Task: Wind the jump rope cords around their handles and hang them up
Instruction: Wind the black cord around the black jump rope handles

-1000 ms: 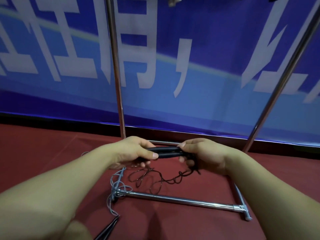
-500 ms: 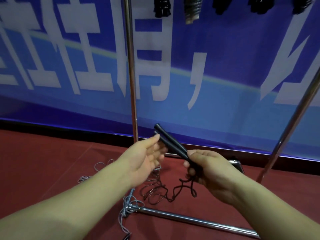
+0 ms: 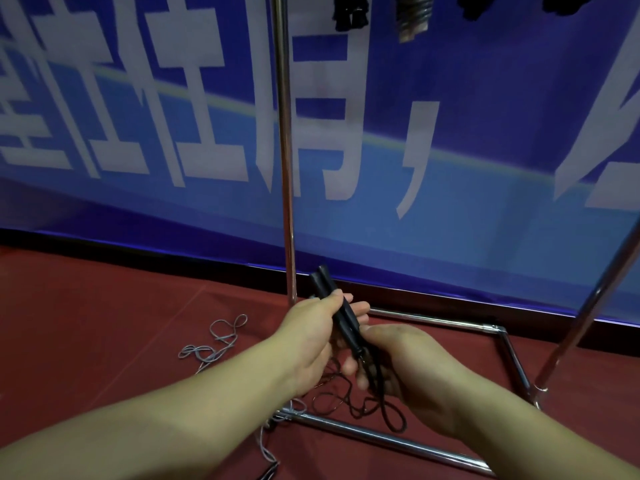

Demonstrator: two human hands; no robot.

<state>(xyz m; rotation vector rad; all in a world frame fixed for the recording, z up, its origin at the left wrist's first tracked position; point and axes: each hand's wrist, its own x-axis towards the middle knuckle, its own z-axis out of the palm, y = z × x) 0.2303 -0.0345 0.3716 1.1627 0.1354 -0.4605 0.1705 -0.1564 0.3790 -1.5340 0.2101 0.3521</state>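
Two black jump rope handles (image 3: 334,299) lie side by side, tilted up and away from me. My left hand (image 3: 311,337) grips them around the middle, thumb on top. Just below, my right hand (image 3: 398,358) holds their lower end, where the black cord (image 3: 377,407) leaves the handles. The cord hangs in loose loops down to the red floor. Wound ropes (image 3: 349,12) hang at the top of the chrome rack (image 3: 285,150).
A grey jump rope (image 3: 214,344) lies tangled on the red floor to the left, its cord running under my left arm. The rack's base bars (image 3: 398,441) frame the floor in front of me. A blue banner (image 3: 450,202) covers the wall behind.
My left hand, open half a second ago, has closed around the handles. The handles have tipped more upright, and my view has lifted.
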